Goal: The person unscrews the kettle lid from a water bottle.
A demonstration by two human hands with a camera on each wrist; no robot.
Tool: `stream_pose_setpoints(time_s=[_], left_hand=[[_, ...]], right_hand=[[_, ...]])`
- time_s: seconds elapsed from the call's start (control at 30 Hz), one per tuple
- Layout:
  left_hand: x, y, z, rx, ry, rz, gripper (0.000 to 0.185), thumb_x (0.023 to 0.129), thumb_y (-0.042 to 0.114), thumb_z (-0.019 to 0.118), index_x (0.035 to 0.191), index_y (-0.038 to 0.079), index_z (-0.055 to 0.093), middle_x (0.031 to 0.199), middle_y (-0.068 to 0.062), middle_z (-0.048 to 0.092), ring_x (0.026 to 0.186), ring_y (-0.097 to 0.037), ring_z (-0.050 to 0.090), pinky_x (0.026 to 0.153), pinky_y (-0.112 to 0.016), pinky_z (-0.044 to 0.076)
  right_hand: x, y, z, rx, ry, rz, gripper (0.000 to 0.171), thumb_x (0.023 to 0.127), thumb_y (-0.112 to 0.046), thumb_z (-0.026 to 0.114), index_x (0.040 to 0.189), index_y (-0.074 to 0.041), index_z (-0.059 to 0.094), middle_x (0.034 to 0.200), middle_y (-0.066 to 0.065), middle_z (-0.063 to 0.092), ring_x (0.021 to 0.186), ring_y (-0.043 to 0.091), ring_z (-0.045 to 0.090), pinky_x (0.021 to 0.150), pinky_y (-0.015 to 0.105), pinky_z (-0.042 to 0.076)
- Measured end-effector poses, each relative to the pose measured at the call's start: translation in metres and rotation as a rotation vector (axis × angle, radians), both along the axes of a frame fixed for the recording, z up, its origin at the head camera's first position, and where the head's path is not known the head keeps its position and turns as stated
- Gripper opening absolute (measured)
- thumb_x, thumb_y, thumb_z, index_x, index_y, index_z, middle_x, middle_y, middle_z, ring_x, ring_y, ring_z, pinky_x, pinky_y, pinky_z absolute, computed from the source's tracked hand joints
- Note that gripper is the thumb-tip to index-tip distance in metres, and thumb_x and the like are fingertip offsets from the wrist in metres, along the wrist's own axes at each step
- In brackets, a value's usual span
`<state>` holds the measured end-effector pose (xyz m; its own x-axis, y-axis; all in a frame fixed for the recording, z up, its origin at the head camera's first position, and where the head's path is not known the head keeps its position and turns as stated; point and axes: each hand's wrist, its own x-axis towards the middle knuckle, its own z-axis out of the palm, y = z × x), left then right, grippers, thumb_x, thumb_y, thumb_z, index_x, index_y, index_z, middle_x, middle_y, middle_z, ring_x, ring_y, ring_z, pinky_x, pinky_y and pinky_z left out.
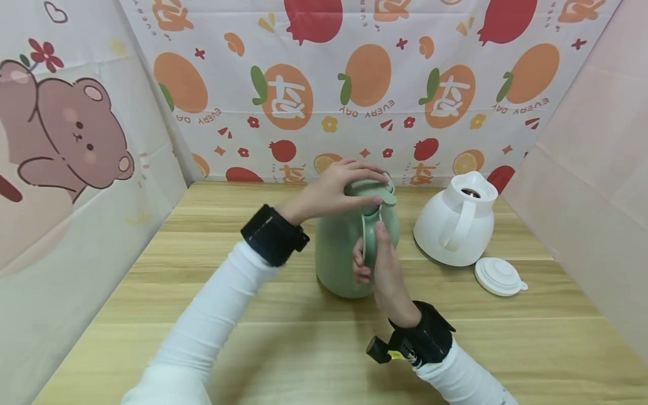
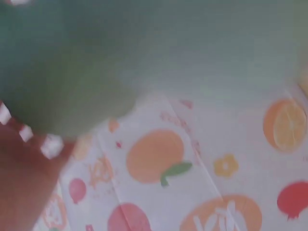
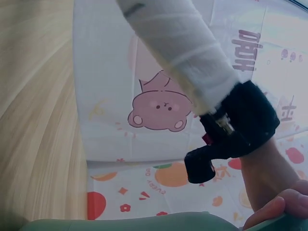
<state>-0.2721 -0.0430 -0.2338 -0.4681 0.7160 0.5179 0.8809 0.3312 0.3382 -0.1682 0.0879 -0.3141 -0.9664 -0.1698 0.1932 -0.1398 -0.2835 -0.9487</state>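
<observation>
A printed fruit cloth [image 1: 354, 84] backs the work area; a bear cloth [image 1: 66, 140] hangs on the left and a plain pink panel [image 1: 597, 185] on the right; all three enclose a wooden table [image 1: 304, 349].

The green jug [image 1: 344, 253] stands upright near the table centre; the white jug [image 1: 455, 225] stands upright to its right, apart from it, mouth uncovered; the white lid [image 1: 498, 277] lies flat on the table just beside the white jug's base.

The left hand [image 1: 336, 188] lies over the green lid [image 1: 377, 188], fingers curled about its rim, thumb on the near edge; this grip appears suited to turning or pressing the lid. The right hand [image 1: 382, 270] is wrapped round the green jug's handle [image 1: 372, 236], thumb extended up along it, fingertips curled through the loop; this hold appears to steady the body against the upper hand. The lid therefore sits directly beneath the left fingers and just above the right thumb tip.

The left wrist view is blurred, showing only a green surface [image 2: 144, 53] close up; the right wrist view shows the left sleeve [image 3: 178, 43] and wrist strap [image 3: 240, 130].
</observation>
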Motion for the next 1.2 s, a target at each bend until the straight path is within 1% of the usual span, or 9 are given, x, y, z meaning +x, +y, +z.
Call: stream_pose_setpoints(time_s=[0.07,0.13,0.23,0.33,0.5,0.67,0.93,1.07,1.2], left_hand=[[-0.008,-0.003,0.006,-0.057,-0.046,-0.060,0.042,0.084,0.030,0.067,0.122,0.012,0.060,0.130,-0.001,0.051,0.128,-0.012,0.031,0.104,-0.032,0.021],[-0.013,-0.004,0.011,-0.141,-0.093,-0.078,0.045,0.086,0.034,0.063,0.127,0.015,0.056,0.135,0.001,0.046,0.131,-0.008,0.025,0.105,-0.032,0.018],[-0.017,-0.003,0.012,-0.219,-0.128,-0.082,0.048,0.089,0.039,0.058,0.132,0.018,0.052,0.138,0.004,0.042,0.129,-0.007,0.027,0.103,-0.032,0.024],[-0.018,-0.002,0.011,-0.228,-0.128,-0.079,0.047,0.091,0.038,0.056,0.133,0.019,0.050,0.138,0.003,0.041,0.125,-0.010,0.033,0.100,-0.031,0.029],[-0.017,0.004,0.010,-0.204,-0.121,-0.034,0.044,0.091,0.036,0.057,0.131,0.020,0.052,0.136,0.002,0.043,0.124,-0.011,0.035,0.099,-0.030,0.028],[-0.012,0.010,0.009,-0.176,-0.117,0.047,0.042,0.090,0.036,0.058,0.128,0.019,0.054,0.134,0.001,0.046,0.121,-0.013,0.039,0.096,-0.029,0.030],[0.004,0.018,0.009,-0.196,-0.065,0.275,0.045,0.089,0.048,0.053,0.126,0.022,0.055,0.127,0.003,0.051,0.115,-0.016,0.043,0.097,-0.034,0.030],[0.007,0.024,0.008,-0.194,-0.052,0.371,0.044,0.087,0.052,0.054,0.121,0.024,0.058,0.124,0.003,0.052,0.114,-0.017,0.043,0.094,-0.038,0.030],[0.009,0.029,0.006,-0.153,-0.039,0.452,0.044,0.084,0.055,0.056,0.115,0.025,0.061,0.123,0.002,0.052,0.113,-0.018,0.042,0.090,-0.039,0.030]], right_hand=[[0.000,0.000,0.000,-0.002,-0.004,-0.005,0.061,0.096,-0.054,0.026,0.058,-0.007,0.037,0.047,-0.001,0.030,0.039,0.012,0.026,0.040,0.026,0.025],[0.000,0.000,0.000,-0.009,-0.010,-0.007,0.062,0.096,-0.054,0.026,0.058,-0.006,0.037,0.047,-0.001,0.030,0.039,0.012,0.026,0.040,0.027,0.024],[0.000,0.000,-0.001,-0.018,-0.017,-0.003,0.061,0.096,-0.053,0.027,0.059,-0.006,0.037,0.048,0.000,0.031,0.040,0.012,0.026,0.040,0.026,0.024],[0.000,-0.001,-0.001,-0.019,-0.015,-0.005,0.061,0.096,-0.053,0.027,0.059,-0.006,0.038,0.048,0.000,0.031,0.040,0.012,0.027,0.040,0.026,0.023],[-0.001,-0.001,0.000,-0.018,0.001,-0.026,0.062,0.096,-0.054,0.027,0.059,-0.005,0.037,0.048,0.001,0.030,0.040,0.013,0.026,0.040,0.027,0.024],[-0.001,-0.001,0.000,-0.011,0.009,-0.041,0.062,0.096,-0.054,0.027,0.060,-0.005,0.037,0.048,0.001,0.030,0.040,0.014,0.026,0.039,0.025,0.025],[-0.002,-0.003,0.000,0.001,0.011,-0.032,0.059,0.098,-0.050,0.025,0.059,-0.006,0.037,0.048,0.001,0.031,0.040,0.012,0.027,0.039,0.024,0.024],[-0.002,-0.004,-0.001,-0.003,0.010,-0.036,0.059,0.097,-0.050,0.025,0.060,-0.005,0.037,0.049,0.001,0.031,0.040,0.012,0.026,0.040,0.026,0.022],[-0.001,-0.004,0.000,-0.003,0.002,-0.044,0.060,0.097,-0.051,0.027,0.061,-0.005,0.037,0.049,0.002,0.031,0.040,0.013,0.026,0.040,0.026,0.023]])
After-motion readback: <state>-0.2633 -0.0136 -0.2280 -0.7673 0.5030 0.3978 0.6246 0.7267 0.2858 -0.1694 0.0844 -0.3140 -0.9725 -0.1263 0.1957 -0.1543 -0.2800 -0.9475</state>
